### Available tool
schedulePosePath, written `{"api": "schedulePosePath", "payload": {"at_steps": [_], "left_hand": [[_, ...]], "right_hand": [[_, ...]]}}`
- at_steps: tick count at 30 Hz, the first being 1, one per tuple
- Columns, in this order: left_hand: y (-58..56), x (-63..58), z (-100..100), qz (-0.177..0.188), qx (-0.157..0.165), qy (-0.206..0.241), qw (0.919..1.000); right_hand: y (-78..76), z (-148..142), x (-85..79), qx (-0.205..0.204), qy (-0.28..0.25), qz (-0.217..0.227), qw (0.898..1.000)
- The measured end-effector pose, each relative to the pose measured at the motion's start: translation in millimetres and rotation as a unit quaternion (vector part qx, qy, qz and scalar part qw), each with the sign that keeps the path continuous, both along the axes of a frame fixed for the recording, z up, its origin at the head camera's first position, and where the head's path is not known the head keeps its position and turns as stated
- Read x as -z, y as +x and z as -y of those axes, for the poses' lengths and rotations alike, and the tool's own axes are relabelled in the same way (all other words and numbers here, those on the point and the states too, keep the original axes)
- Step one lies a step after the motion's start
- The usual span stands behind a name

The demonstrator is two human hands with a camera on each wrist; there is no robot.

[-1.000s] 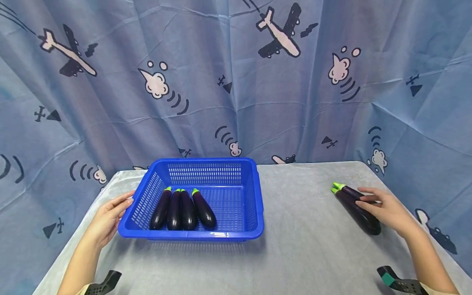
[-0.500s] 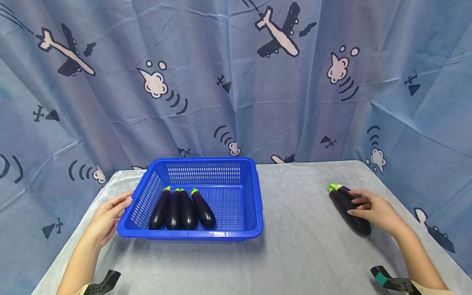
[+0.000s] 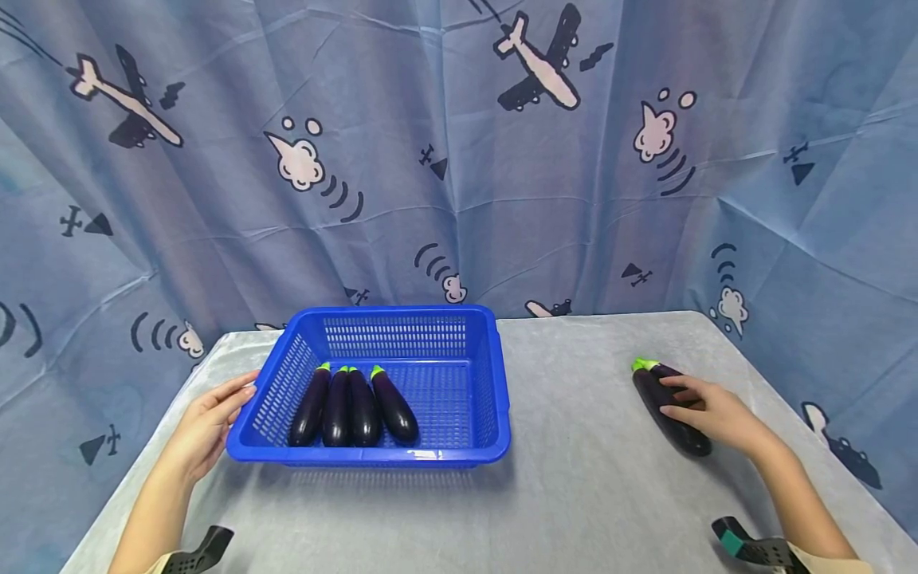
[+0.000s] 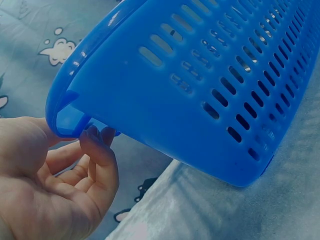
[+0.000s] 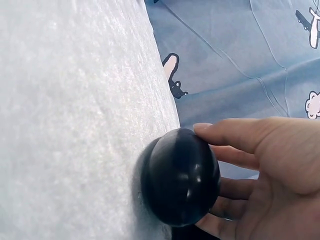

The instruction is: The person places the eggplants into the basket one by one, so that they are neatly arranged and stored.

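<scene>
A blue plastic basket (image 3: 452,456) stands left of the middle of the table, with several dark purple eggplants (image 3: 310,408) side by side in its left half. At the basket's left end, my left hand (image 3: 208,422) holds the rim; in the left wrist view its fingers curl in under that rim. Far to the right, two eggplants (image 3: 663,410) lie close together, their green stem ends pointing away. My right hand (image 3: 717,410) grips there from the right and covers much of the farther one. The right wrist view shows the rounded end of one eggplant (image 5: 182,180) between thumb and fingers.
A pale grey cloth (image 3: 566,414) covers the table, reaching between the basket and the right-hand eggplants. Behind and at both sides hangs a blue curtain (image 3: 402,159) with printed planes. Each wrist wears a black strapped device (image 3: 753,546).
My right hand has moved left, and the two eggplants under it have shifted left with it, turning slightly. The left hand and the basket keep their places.
</scene>
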State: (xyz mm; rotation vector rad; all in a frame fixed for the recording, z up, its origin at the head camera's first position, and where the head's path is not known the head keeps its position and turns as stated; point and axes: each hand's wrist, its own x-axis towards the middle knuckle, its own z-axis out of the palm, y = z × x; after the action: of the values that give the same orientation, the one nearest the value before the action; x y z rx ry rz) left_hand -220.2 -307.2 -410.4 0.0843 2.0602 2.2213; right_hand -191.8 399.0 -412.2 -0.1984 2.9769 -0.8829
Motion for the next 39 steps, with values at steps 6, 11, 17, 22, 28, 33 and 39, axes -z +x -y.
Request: {"api": "schedulePosePath", "payload": {"at_steps": [6, 11, 17, 22, 28, 33, 39], "left_hand": [[0.2, -0.2, 0.4, 0.002, -0.003, -0.004, 1.0000], [0.5, -0.9, 0.3, 0.004, -0.008, -0.008, 0.9999], [0.4, -0.6, 0.5, -0.001, -0.003, -0.004, 1.0000], [0.0, -0.8, 0.6, 0.000, -0.002, -0.003, 1.0000], [-0.3, -1.2, 0.5, 0.002, -0.002, -0.003, 1.0000], [-0.6, -1.2, 0.5, 0.000, -0.002, -0.001, 1.0000], [-0.8, -1.2, 0.0, 0.002, -0.003, -0.002, 1.0000]], "right_hand": [[0.7, 2.1, -0.9, -0.020, -0.007, 0.009, 1.000], [-0.1, 2.3, -1.7, -0.012, -0.011, 0.021, 1.000], [-0.6, 1.7, -0.2, -0.001, -0.029, 0.034, 0.999], [0.0, 2.8, -1.6, 0.000, -0.045, 0.048, 0.998], [1.7, 5.6, -4.4, -0.001, -0.059, 0.061, 0.996], [2.6, 10.3, -6.2, -0.009, -0.077, 0.067, 0.995], [3.3, 18.3, -7.5, -0.018, -0.092, 0.073, 0.993]]}}
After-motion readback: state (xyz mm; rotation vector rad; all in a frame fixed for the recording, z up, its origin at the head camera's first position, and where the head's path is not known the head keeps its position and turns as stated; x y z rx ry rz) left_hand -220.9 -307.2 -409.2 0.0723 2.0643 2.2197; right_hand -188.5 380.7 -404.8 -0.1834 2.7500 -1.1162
